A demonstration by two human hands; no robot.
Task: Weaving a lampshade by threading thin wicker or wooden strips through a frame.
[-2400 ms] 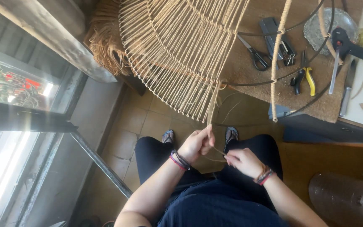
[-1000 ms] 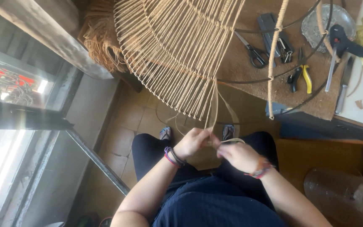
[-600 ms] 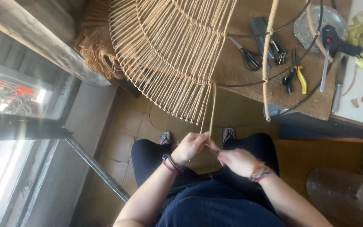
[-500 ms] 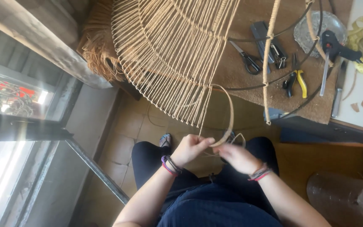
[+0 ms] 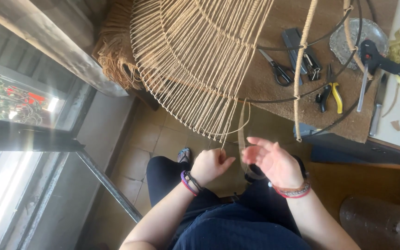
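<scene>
Mid-weave on wicker frame (image 5: 195,65): my left hand (image 5: 211,164) pinched cane strand (image 5: 242,134); right hand (image 5: 274,162) open, fingers spread. Next called for regripping, pulling taut.

We see left hand (image 5: 214,164) pinching a cord (image 5: 242,134) below the woven frame (image 5: 195,60); right hand (image 5: 274,162) spread open beside it; scissors (image 5: 276,69) on table (image 5: 274,99).

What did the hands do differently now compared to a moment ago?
The right hand has opened and drawn apart from the left hand; earlier both pinched the cane strand close together. The strand now hangs in a loop beside the open fingers, and the left hand is closed on it. The woven cane frame, scissors and pliers stayed put.
</scene>
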